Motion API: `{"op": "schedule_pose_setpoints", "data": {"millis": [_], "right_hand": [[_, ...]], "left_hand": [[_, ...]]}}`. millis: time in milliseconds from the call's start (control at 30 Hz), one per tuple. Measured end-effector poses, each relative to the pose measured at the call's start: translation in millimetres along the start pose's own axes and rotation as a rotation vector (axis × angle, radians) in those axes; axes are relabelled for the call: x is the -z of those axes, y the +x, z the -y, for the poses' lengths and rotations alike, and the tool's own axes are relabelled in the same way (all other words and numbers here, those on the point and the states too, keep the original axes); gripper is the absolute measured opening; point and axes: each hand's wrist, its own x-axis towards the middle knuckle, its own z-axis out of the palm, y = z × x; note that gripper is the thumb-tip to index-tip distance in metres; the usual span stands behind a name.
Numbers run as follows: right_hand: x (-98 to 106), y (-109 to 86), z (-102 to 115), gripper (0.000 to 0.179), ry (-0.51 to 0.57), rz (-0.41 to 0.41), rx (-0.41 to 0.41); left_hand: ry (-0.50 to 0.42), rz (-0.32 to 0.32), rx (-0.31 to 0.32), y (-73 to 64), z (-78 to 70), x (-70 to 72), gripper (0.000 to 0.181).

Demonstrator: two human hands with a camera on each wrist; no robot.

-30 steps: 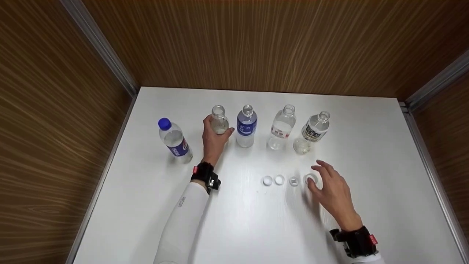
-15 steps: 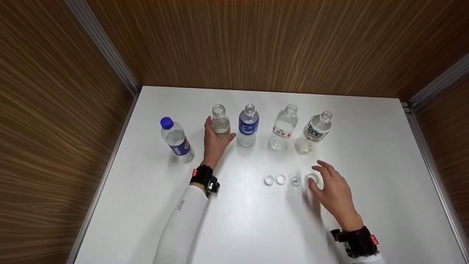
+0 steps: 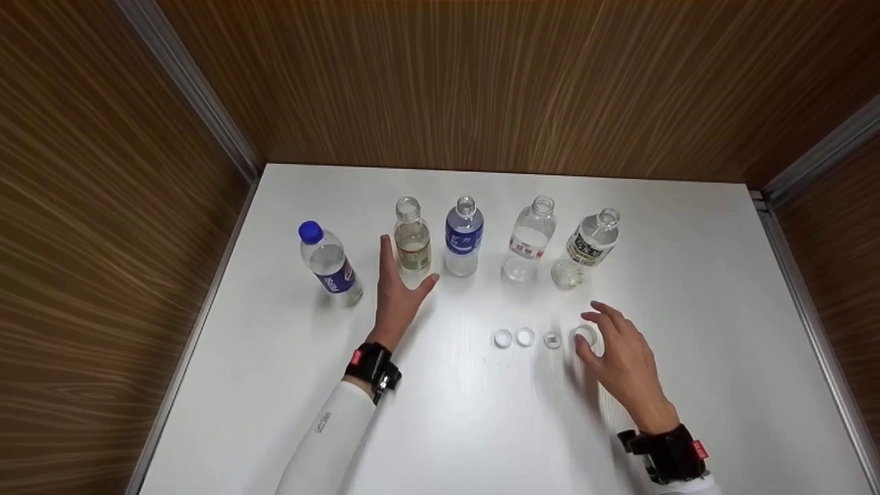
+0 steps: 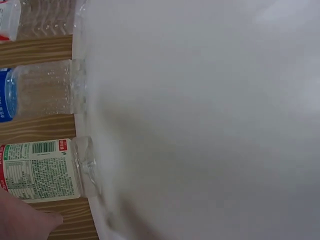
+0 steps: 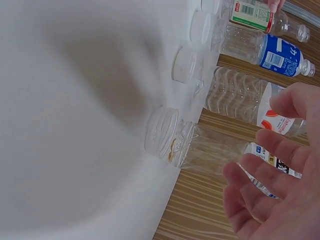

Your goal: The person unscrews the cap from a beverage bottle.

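Observation:
My left hand (image 3: 397, 299) is spread, fingers straight and thumb apart, beside an uncapped bottle with a green-and-white label (image 3: 414, 247). In the left wrist view part of the hand (image 4: 22, 220) shows just below that label; contact cannot be made out. My right hand (image 3: 622, 357) hovers above the largest clear-white cap (image 3: 586, 334), fingers loosely bent with nothing between them. The right wrist view has this cap (image 5: 161, 131) on the table, apart from the fingers. Left of it lie a small clear cap (image 3: 552, 339) and two white caps, (image 3: 525, 337) one nearest it.
Three more uncapped bottles stand to the right: a blue-label bottle (image 3: 463, 237), a red-and-white-label bottle (image 3: 529, 240) and a black-and-white-label bottle (image 3: 586, 247). A blue-capped bottle (image 3: 331, 265) stands at left. Wood-grain panels (image 3: 481, 89) border the white table (image 3: 440, 426).
My left hand has let go of the green-label bottle and drawn back toward me, its fingers widening. The bottle stays upright in place. My right hand has hardly moved.

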Motion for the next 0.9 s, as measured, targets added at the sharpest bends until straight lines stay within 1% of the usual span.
{"op": "schedule_pose_setpoints", "data": {"millis": [100,167,267,333,433,500,567,633,700,733,800,900], "right_hand": [[1.0,1.6,0.6,0.037,0.005,0.002,0.001],[1.2,2.2,0.9,0.036,0.010,0.001,0.003],[0.8,2.6,1.4,0.036,0.015,0.001,0.003],[0.2,2.4,1.6,0.036,0.018,-0.003,0.003],[-0.5,1.6,1.7,0.035,0.021,-0.007,0.006],[-0.9,1.2,1.7,0.035,0.025,-0.010,0.008],[-1.2,1.3,2.0,0.035,0.027,-0.012,0.013],[-1.4,1.9,2.5,0.035,0.029,-0.015,0.019],[-1.6,2.8,3.2,0.034,0.030,-0.017,0.026],[-1.8,3.4,3.6,0.034,0.030,-0.017,0.029],[-2.0,4.5,4.7,0.033,0.032,-0.015,0.034],[-2.4,5.9,6.2,0.033,0.032,-0.007,0.038]], "left_hand": [[0.044,0.009,-0.040,-12.1,-2.3,6.6,0.109],[0.070,0.012,-0.080,-19.9,-4.9,12.0,0.101],[0.088,-0.035,-0.170,-30.4,-6.6,19.8,0.077],[0.070,-0.103,-0.246,-35.3,-7.5,25.6,0.055],[0.033,-0.253,-0.361,-37.9,-7.3,36.5,0.029],[0.006,-0.370,-0.421,-36.9,-7.3,46.1,0.022],[-0.027,-0.490,-0.451,-34.6,-8.0,57.0,0.023],[-0.066,-0.595,-0.456,-31.5,-8.5,68.2,0.028],[-0.095,-0.662,-0.435,-27.3,-8.8,78.8,0.037],[-0.099,-0.683,-0.415,-24.6,-8.1,83.2,0.043],[-0.099,-0.689,-0.349,-18.7,-5.4,90.3,0.059],[-0.096,-0.631,-0.194,-9.1,1.8,96.7,0.087]]}}
